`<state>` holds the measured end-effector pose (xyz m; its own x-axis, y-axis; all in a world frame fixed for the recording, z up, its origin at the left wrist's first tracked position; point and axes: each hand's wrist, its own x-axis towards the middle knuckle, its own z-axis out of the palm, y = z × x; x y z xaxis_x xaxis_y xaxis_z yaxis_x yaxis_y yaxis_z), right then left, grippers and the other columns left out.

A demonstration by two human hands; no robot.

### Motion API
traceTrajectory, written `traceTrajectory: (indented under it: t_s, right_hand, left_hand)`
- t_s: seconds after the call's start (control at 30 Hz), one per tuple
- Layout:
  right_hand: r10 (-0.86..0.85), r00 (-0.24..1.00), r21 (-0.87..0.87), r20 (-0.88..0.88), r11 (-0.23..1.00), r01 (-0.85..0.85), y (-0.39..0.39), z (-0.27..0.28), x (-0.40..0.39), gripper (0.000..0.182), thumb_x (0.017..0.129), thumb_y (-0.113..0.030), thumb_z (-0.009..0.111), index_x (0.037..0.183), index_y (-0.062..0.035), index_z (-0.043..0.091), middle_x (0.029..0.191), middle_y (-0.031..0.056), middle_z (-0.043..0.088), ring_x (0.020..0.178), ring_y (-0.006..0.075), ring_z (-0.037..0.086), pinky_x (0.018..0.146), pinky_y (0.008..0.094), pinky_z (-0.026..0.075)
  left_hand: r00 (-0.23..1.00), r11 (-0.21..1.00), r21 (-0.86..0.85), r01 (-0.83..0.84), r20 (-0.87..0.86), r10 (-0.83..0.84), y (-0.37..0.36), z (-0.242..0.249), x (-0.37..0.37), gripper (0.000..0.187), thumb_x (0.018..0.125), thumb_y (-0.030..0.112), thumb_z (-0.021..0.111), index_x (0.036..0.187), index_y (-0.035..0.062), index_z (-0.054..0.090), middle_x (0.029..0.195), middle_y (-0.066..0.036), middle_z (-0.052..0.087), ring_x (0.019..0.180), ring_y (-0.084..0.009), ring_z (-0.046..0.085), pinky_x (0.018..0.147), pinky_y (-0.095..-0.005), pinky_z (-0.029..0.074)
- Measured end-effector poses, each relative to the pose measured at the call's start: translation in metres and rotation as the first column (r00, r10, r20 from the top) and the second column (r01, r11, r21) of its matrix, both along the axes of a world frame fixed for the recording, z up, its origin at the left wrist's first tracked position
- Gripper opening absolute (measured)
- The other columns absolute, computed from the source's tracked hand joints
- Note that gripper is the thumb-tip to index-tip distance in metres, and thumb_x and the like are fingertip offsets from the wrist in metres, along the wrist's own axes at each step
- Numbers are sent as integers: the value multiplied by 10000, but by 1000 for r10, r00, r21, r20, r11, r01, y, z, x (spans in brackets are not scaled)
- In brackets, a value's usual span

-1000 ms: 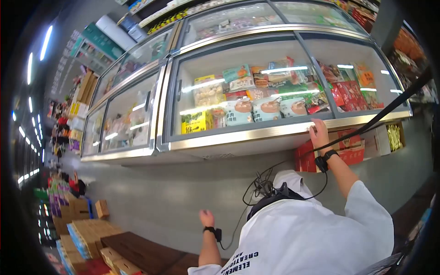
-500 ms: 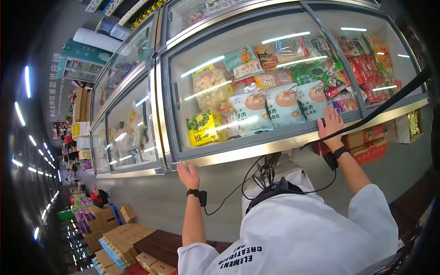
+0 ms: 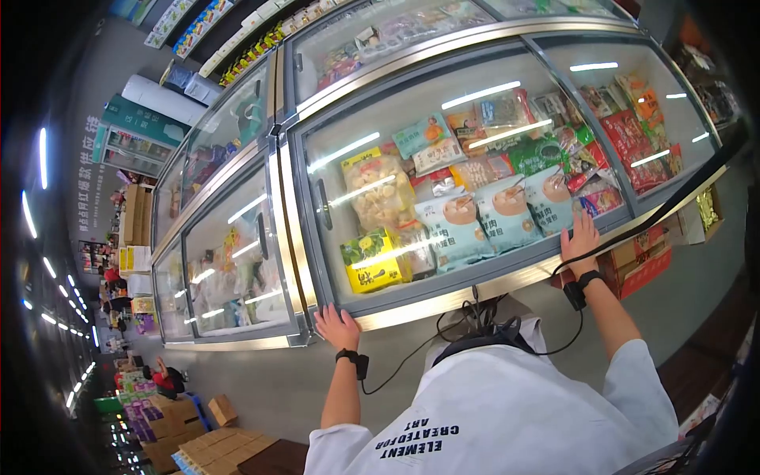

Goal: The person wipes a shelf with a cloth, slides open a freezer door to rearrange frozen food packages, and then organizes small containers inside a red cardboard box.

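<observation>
My left hand lies on the front edge of a chest freezer, near its left corner, with fingers stretched out. Farther right along the same edge rests my right hand, fingers extended and partly over the grey lid frame. Both hands hold nothing. Beneath the glass lid are pale blue food bags, a yellow bag, a clear bag of round pale pieces and green packs. Dark bands with small boxes sit on both wrists, and thin cables run from them.
A second freezer adjoins on the left. A black strap crosses the view at right. Below the right hand stands a red carton. Cardboard boxes are stacked at lower left, near a person in red.
My left hand has come up from just below the freezer's edge onto it. My right hand stays on the edge. The view has shifted a little, and the lid remains closed.
</observation>
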<state>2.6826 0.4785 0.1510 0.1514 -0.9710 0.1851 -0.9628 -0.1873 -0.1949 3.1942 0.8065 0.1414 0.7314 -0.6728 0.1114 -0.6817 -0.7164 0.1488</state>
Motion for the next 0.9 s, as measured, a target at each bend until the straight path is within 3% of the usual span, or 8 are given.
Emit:
traceTrajectory:
  t_s: [0.27, 0.33, 0.4, 0.53, 0.6, 0.67, 0.73, 0.9]
  right_hand:
    - [111, 990, -112, 90, 989, -101, 18, -10, 22, 364, 830, -172, 607, 1137, 21, 571, 1282, 235, 520, 1172, 413, 480, 972, 514, 359]
    - [97, 990, -123, 103, 989, -84, 19, -7, 24, 356, 830, -165, 599, 1137, 14, 576, 1280, 223, 526, 1165, 405, 486, 970, 503, 365]
    - [79, 992, -111, 96, 991, -68, 18, -5, 25, 345, 827, -146, 589, 1134, 11, 574, 1273, 211, 531, 1163, 398, 487, 973, 489, 367]
    - [78, 991, -103, 109, 992, -67, 19, 2, 28, 340, 819, -122, 577, 1137, -1, 568, 1264, 201, 530, 1165, 386, 485, 980, 472, 365]
    - [51, 994, -86, 95, 995, -43, 19, 5, 30, 340, 820, -124, 570, 1137, -1, 567, 1273, 196, 526, 1165, 381, 485, 982, 469, 367]
    - [35, 995, -66, 91, 997, -29, 17, 5, 30, 346, 820, -131, 569, 1140, 0, 564, 1277, 188, 525, 1167, 378, 485, 987, 468, 363]
    - [12, 996, -47, 90, 999, -8, 17, 5, 30, 352, 819, -138, 568, 1143, 0, 562, 1281, 181, 524, 1168, 374, 484, 992, 467, 359]
    - [-50, 996, -23, 71, 998, 52, 17, 15, 34, 525, 797, -152, 578, 1289, -19, 455, 1380, 198, 420, 1215, 367, 434, 1047, 495, 299]
  left_hand:
    - [997, 999, 43, 24, -71, -21, 2, 5, 22, 533, 828, 282, 595, 1286, 26, 499, 1340, -188, 481, 1345, -402, 308, 1107, -543, 186]
    - [956, 993, -4, 118, -270, -115, -7, 16, 42, 559, 809, 247, 627, 1289, -1, 481, 1311, -214, 490, 1274, -385, 405, 1092, -482, 264]
    - [928, 999, -35, 15, -373, -27, -37, 35, 52, 566, 816, 210, 637, 1298, -29, 461, 1292, -244, 490, 1213, -375, 463, 1074, -419, 318]
    - [843, 932, -358, 56, -483, -236, -118, 56, 87, 543, 886, 201, 596, 1335, -46, 416, 1314, -223, 490, 1241, -327, 456, 1069, -388, 324]
    - [624, 905, -386, -180, -756, -198, -167, 72, 99, 576, 897, 208, 582, 1367, -47, 369, 1332, -192, 486, 1239, -290, 459, 1061, -368, 324]
    - [575, 943, -272, -192, -810, -117, -205, 85, 112, 624, 891, 223, 579, 1394, -46, 326, 1365, -193, 456, 1251, -270, 444, 1063, -351, 316]
    - [671, 931, -291, -219, -738, -72, -235, 60, 141, 663, 869, 246, 594, 1393, -54, 321, 1244, -168, 532, 1163, -233, 487, 1001, -321, 353]
    - [659, 939, -214, -269, -752, 18, -292, 52, 122, 646, 833, 224, 598, 1342, -100, 367, 1228, -210, 550, 1137, -267, 523, 957, -352, 391]
